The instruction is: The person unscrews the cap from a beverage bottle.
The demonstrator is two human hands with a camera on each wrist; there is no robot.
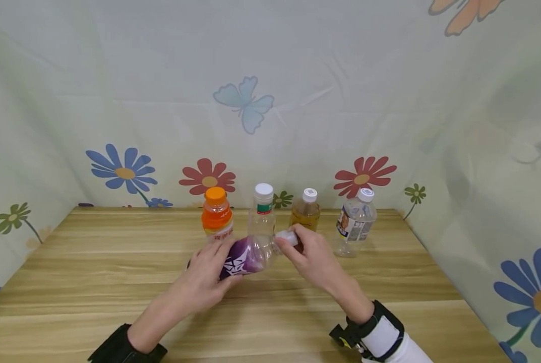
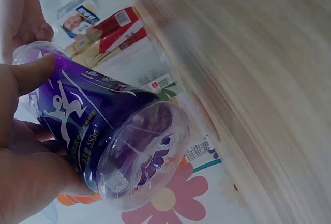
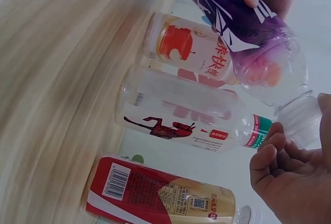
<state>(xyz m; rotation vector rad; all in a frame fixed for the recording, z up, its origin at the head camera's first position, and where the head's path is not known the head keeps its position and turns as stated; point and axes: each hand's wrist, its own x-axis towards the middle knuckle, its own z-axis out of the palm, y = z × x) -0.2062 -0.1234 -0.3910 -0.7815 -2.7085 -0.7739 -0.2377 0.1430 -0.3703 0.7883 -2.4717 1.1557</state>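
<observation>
A clear plastic bottle (image 1: 256, 253) with a purple label lies nearly level across the middle of the head view, its neck pointing right. My left hand (image 1: 206, 272) grips it round the label, thumb on the near side. In the left wrist view the bottle's clear base (image 2: 145, 157) faces the camera. At the other end, my right hand (image 1: 317, 259) pinches the white cap (image 1: 287, 237) between thumb and curled fingers. From the right wrist, the cap (image 3: 301, 120) shows at the bottle's neck, with fingertips against it.
Behind the hands stand several bottles: an orange-capped one (image 1: 216, 217), a tall clear one (image 1: 262, 219) with a white cap, an amber one (image 1: 304, 214), and a clear labelled one (image 1: 356, 224) at the right. All are on the wooden table (image 1: 116, 262), before a flowered cloth (image 1: 161, 111).
</observation>
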